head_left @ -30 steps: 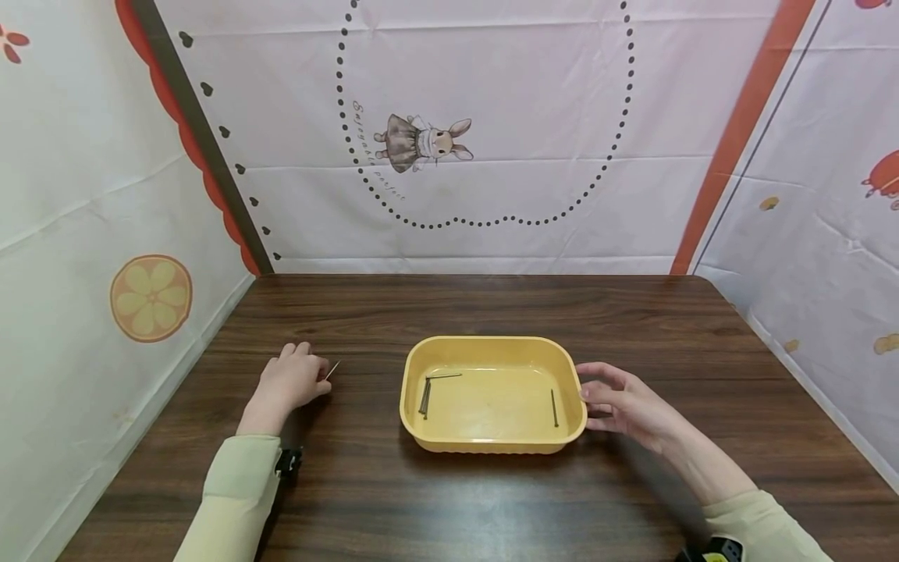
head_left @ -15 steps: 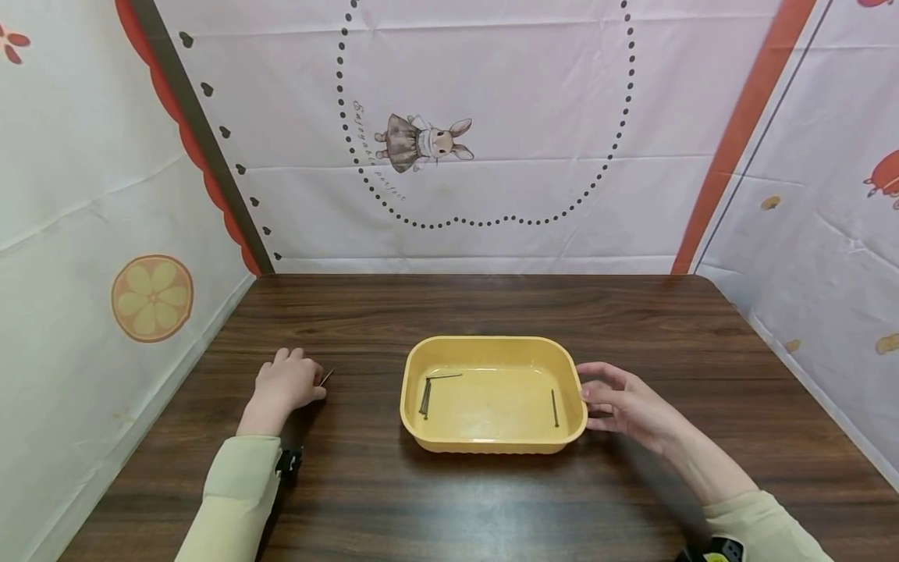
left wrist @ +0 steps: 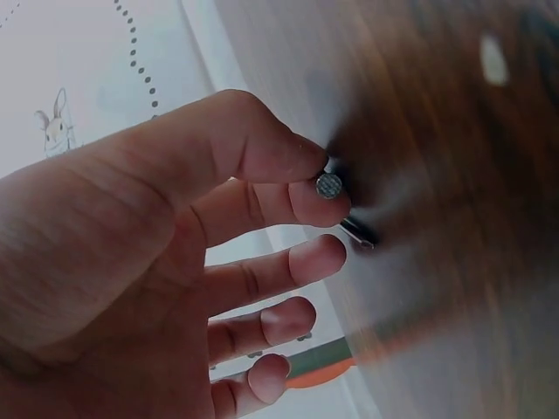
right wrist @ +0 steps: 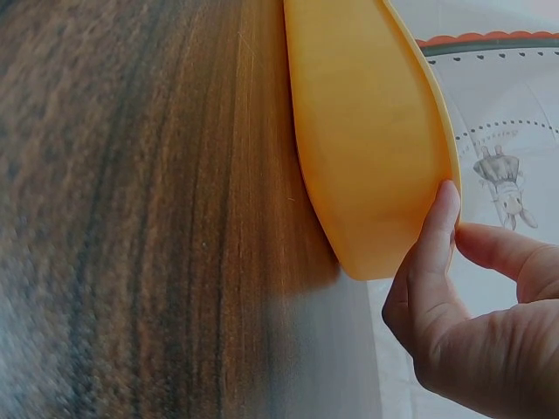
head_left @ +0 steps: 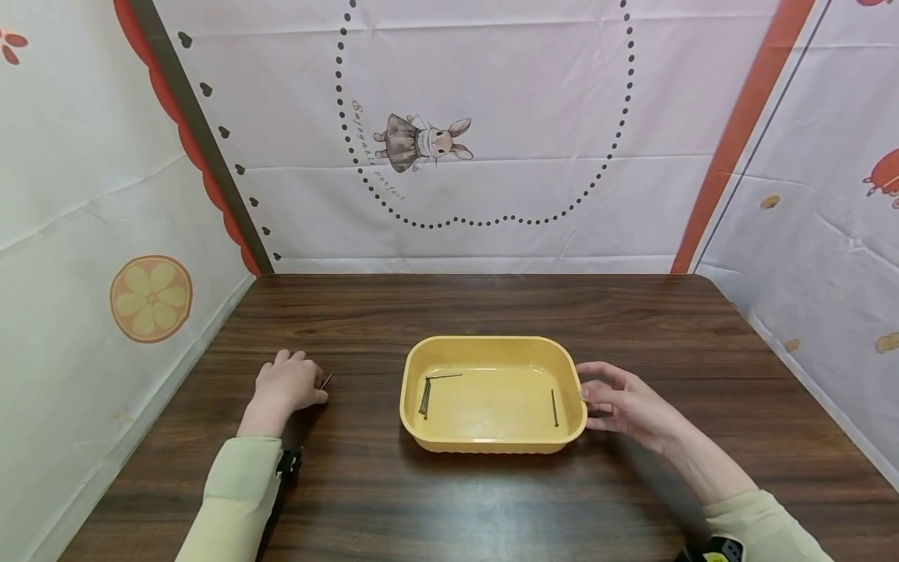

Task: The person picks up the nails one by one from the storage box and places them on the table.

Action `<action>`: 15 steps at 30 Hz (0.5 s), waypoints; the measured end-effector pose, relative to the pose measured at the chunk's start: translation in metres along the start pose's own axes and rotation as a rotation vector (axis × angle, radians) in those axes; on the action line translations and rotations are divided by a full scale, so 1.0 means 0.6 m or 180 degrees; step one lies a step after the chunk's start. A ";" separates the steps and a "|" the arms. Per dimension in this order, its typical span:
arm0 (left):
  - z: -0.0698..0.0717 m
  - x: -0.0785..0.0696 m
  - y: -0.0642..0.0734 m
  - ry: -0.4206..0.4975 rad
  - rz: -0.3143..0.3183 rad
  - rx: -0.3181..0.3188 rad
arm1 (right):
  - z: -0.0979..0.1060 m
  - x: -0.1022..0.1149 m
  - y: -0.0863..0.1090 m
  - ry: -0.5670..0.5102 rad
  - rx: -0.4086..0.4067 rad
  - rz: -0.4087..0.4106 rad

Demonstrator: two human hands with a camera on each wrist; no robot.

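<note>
At the left of the table, my left hand (head_left: 288,388) pinches a nail (head_left: 326,381) between thumb and index finger. Its flat cross-hatched head (left wrist: 329,185) faces the left wrist camera, and part of the shaft (left wrist: 356,232) shows beyond the index fingertip. The other three fingers are spread and loosely bent. A yellow plastic tray (head_left: 492,446) stands in the middle of the table. My right hand (head_left: 635,406) holds its right end, thumb at the rim and fingers against the outer wall. Inside the tray lie several dark nails (head_left: 425,396), mostly at its left end, with one nail (head_left: 554,408) at the right.
The dark wood-grain table (head_left: 485,308) reaches back to a white patterned cloth (head_left: 520,133). Similar cloth covers both sides, with an orange slice print (head_left: 151,299) at the left. Each wrist carries a dark camera mount (head_left: 289,462) beside the cream sleeve.
My left hand has moved slightly left and down, then settled. The nail has shifted in its fingers, with less of it showing past them. The tray and right hand stay put.
</note>
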State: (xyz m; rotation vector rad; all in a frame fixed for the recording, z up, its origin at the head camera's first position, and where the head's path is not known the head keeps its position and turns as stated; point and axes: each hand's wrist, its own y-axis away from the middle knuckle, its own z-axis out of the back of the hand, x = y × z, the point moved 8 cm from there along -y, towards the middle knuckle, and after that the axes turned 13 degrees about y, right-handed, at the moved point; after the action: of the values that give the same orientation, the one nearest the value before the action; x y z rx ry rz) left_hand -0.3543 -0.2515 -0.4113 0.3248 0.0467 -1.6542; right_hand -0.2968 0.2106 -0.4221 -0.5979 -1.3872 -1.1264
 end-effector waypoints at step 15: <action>0.007 -0.005 0.000 -0.0057 -0.0029 -0.0120 | 0.002 0.000 -0.001 0.0031 -0.0029 -0.0030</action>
State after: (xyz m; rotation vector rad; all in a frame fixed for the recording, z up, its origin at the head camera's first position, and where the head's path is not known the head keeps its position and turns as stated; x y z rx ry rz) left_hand -0.3549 -0.2496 -0.4069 0.2814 0.0660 -1.6632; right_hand -0.2980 0.2117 -0.4220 -0.5922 -1.3784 -1.1422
